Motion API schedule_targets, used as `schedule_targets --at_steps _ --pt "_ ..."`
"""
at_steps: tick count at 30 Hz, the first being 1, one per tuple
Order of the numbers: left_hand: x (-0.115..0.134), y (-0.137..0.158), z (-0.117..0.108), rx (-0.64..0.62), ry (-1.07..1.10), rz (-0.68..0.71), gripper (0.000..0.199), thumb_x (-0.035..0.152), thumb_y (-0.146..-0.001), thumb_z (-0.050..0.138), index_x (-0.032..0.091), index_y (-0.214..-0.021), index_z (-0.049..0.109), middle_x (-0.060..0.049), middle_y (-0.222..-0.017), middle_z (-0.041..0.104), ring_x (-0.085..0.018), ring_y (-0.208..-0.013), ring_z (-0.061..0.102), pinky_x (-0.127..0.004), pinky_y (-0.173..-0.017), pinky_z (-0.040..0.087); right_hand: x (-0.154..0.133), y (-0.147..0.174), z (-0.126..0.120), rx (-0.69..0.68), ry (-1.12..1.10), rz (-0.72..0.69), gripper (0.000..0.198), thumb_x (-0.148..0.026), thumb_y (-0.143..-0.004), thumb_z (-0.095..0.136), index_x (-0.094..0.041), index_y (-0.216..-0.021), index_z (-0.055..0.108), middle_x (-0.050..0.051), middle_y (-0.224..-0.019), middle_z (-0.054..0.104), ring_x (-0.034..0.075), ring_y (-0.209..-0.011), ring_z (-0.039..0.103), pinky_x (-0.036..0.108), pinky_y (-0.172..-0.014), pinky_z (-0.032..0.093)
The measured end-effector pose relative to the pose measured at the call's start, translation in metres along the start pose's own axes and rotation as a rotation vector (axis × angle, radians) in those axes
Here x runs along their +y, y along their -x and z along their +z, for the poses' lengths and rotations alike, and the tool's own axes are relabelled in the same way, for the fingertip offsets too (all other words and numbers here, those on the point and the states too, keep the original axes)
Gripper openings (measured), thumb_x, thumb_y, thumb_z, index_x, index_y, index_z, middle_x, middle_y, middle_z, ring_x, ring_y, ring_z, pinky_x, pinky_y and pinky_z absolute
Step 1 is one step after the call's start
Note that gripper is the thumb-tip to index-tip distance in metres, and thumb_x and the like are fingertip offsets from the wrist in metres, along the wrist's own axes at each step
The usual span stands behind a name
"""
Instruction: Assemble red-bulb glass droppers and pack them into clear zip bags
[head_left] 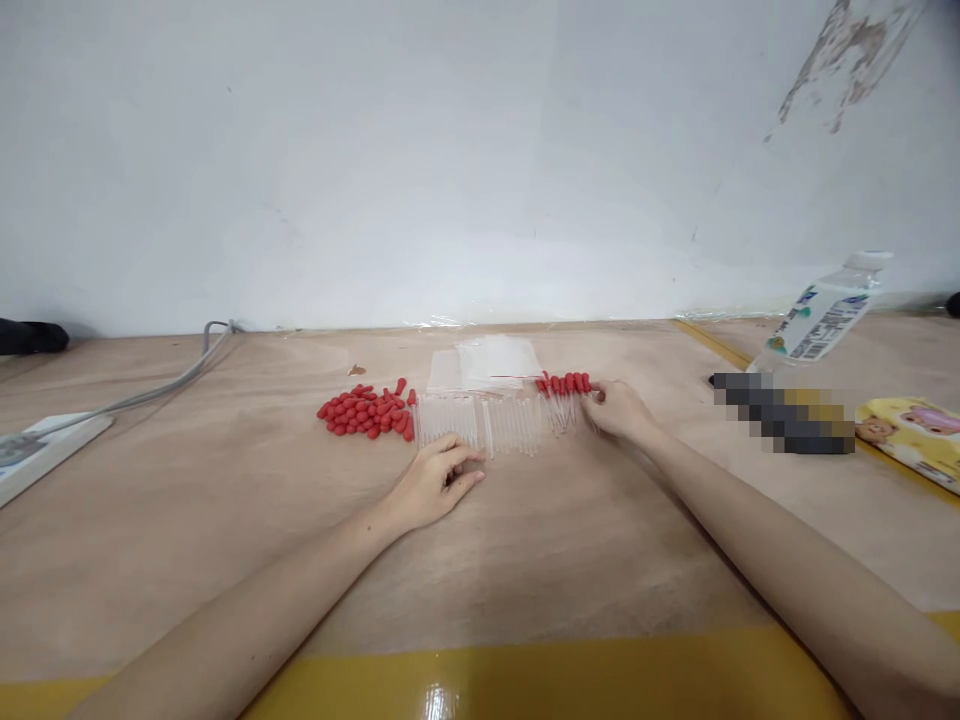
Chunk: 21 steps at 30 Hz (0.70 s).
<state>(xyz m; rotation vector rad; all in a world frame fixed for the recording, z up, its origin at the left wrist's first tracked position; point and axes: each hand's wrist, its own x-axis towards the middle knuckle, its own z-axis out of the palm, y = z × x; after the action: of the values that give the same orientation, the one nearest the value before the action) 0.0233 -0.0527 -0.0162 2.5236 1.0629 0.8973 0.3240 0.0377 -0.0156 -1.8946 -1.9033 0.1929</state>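
Note:
My left hand (439, 483) rests on the table just in front of a row of clear thin tubes (514, 428), its fingers loosely bent and apart with nothing between them. Left of the tubes lies a pile of red rubber bulbs (364, 412). To the right, several droppers (562, 390) with red bulbs fitted on clear tubes lie side by side, bulbs toward the wall. At the right end of that group, my right hand (621, 410) has its fingers closed on a dropper, which they mostly hide.
Clear plastic bags (491, 362) lie behind the tubes. At the right are a tilted water bottle (821, 318), a dark pixelated object (787, 415) and a yellow packet (915, 435). A grey cable (176, 383) runs to a white power strip (56, 455) at the left. A wall rises behind.

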Motion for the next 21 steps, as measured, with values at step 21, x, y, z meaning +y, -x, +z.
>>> schedule_targets --at_steps 21 --pt "-0.001 0.0 -0.001 0.01 0.0 0.017 0.018 0.023 -0.083 0.051 0.017 -0.096 0.061 -0.003 -0.078 0.052 -0.01 -0.062 0.05 -0.024 -0.059 0.044 -0.064 0.038 0.018 0.125 0.039 -0.192 0.02 -0.034 -0.074 0.052 -0.02 -0.063 0.059 0.003 -0.064 0.061 0.016 -0.059 0.053 0.025 -0.051 0.031"
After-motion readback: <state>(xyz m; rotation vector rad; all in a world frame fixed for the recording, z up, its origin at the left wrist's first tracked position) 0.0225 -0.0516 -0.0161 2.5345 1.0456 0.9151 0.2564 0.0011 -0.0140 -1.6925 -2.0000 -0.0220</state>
